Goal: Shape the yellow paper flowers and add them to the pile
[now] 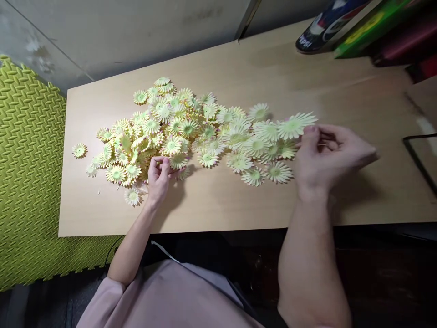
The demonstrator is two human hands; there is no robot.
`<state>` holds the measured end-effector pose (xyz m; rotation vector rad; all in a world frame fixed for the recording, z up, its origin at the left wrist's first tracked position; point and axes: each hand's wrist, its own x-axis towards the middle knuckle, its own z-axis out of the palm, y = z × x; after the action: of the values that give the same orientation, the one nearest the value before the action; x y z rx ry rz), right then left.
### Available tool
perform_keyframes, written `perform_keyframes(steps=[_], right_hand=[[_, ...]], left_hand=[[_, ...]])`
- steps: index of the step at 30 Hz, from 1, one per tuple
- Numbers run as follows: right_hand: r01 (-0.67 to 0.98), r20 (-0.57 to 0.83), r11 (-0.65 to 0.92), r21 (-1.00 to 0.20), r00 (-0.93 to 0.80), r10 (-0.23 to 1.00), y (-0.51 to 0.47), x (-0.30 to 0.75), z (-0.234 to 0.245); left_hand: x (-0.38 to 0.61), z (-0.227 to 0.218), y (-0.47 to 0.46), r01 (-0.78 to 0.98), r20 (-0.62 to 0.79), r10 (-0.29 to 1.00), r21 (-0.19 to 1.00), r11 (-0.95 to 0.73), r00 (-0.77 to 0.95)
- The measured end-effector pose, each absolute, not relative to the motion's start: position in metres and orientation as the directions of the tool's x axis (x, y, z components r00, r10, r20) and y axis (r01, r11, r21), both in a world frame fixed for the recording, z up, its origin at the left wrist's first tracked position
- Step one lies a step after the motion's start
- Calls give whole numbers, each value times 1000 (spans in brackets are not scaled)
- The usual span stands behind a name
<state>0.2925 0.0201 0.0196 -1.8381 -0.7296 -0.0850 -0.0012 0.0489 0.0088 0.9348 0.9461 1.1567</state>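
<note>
Pale yellow-green artificial flower heads (164, 111) lie in a long, loose pile across the table. My left hand (159, 180) is closed at the near edge of the pile, thumb and fingers pinched at the rim of a flower head (178, 160). On the right, my right hand (321, 155) pinches the petal edge of a larger-looking flower head (294, 125), tilted above the pile's right end. Other flower heads (278, 172) lie just left of that hand. A single flower head (79, 151) sits apart at the far left.
The wooden table (218, 205) runs along a grey wall (136, 36). A Pepsi can or bottle (312, 36) and a green package (368, 29) stand at the back right. A dark-framed object (419, 155) lies at the right. A green foam mat (30, 182) borders the left.
</note>
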Motion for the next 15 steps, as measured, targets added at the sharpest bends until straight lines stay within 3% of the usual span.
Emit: perform_keyframes(steps=[10,15], right_hand=[[319,245,-144,-937,891,383,27,301,2],[208,125,-201,-957,925,359,27,303,5]], left_hand=[[-4,2,50,-302,-113,983,941,153,147],[-4,2,51,-313,-112,980,936,159,163]])
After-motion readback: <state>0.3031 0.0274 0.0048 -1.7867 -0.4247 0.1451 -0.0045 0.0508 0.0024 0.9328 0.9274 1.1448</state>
